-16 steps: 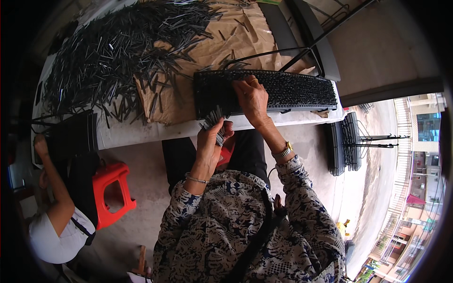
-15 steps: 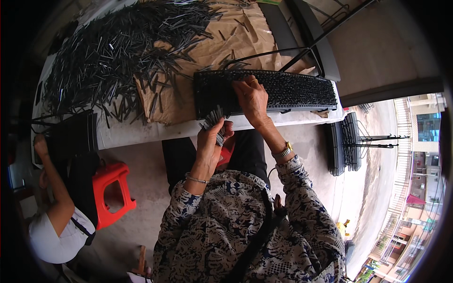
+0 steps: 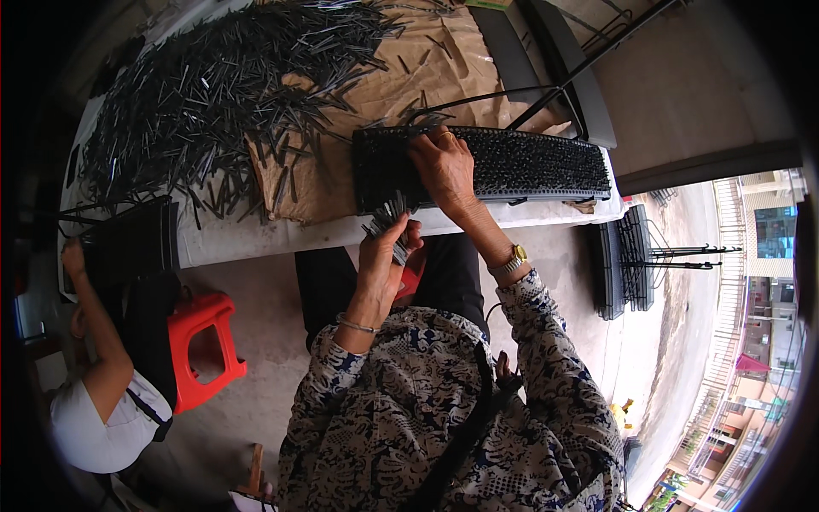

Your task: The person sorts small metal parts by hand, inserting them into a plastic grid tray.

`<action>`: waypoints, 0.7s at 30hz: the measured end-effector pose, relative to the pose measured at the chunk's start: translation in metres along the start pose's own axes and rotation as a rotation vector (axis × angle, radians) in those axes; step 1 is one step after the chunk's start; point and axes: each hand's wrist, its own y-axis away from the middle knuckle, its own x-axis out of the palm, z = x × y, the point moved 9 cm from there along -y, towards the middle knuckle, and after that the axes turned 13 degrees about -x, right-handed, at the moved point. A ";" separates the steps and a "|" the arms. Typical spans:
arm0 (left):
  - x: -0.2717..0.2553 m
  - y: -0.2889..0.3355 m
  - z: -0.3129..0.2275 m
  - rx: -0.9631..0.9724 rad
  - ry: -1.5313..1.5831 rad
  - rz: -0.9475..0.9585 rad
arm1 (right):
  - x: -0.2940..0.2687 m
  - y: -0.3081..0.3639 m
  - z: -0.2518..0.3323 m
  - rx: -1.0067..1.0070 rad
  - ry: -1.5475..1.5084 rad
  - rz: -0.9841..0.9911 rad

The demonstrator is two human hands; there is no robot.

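At the table edge, the left hand [image 3: 386,249] grips dark pins [image 3: 388,220]; the right hand [image 3: 442,166] presses curled fingers onto the black rack [image 3: 529,162].

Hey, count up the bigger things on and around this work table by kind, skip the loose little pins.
Black studded panels: 2, one under the right hand at, one by the co-worker
Red plastic stools: 1
Brown paper sheets: 1
Black wire racks on the ground: 1
Total: 5
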 end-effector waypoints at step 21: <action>0.003 0.003 -0.006 0.033 -0.035 -0.031 | -0.001 -0.005 -0.005 0.004 0.031 -0.068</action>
